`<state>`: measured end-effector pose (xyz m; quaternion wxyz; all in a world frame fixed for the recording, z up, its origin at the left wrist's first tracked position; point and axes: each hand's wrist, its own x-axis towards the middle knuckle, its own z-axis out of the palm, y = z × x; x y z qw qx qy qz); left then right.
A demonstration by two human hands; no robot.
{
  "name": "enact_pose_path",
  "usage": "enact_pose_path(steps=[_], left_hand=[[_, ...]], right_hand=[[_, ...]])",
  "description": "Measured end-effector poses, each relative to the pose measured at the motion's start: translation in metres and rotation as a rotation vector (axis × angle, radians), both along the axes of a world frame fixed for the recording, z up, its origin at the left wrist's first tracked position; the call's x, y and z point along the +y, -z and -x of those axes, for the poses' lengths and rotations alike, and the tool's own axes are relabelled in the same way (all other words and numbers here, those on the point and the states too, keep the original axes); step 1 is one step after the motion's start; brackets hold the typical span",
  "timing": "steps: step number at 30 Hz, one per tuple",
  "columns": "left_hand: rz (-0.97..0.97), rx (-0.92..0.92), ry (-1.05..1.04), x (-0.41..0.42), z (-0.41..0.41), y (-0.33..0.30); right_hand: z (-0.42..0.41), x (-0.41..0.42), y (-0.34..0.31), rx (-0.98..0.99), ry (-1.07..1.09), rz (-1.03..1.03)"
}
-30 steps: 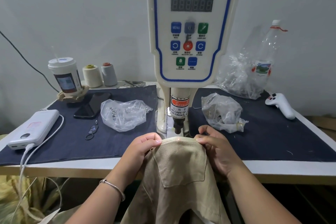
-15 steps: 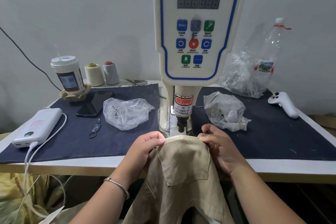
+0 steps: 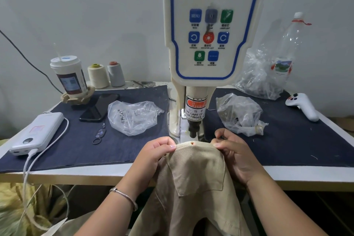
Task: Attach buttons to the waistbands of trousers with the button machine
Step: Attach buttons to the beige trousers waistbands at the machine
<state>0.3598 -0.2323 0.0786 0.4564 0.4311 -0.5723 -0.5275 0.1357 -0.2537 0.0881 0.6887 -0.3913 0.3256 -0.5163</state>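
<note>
While pinching beige trousers at 6 o'clock: left hand and right hand thumb-and-finger clamped on waistband, red laser dot centred. Just beyond at 12, button machine punch directly over edge. Risk: fingertips close to punch, likely pinch; slack cloth, off-centre button.

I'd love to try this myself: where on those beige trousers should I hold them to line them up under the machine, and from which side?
Probably as shown: pinch the top edge of the beige trousers, one hand on each side of the red light dot. The left hand and right hand come from the near side, fingers clear of the punch. That stretches the edge flat.
</note>
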Motion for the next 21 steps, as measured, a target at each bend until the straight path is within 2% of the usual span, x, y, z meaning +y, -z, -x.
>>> enact_pose_path(steps=[12,18,21], left_hand=[[-0.002,0.039,0.007,0.001,0.001,0.000],[-0.008,-0.018,-0.019,0.005,0.003,-0.006],[0.004,-0.040,-0.033,0.015,0.003,-0.016]], right_hand=[[0.001,-0.003,0.002,-0.009,-0.005,-0.034],[0.000,0.000,-0.001,0.023,0.036,-0.040],[0.002,0.010,-0.010,0.043,-0.015,0.018]])
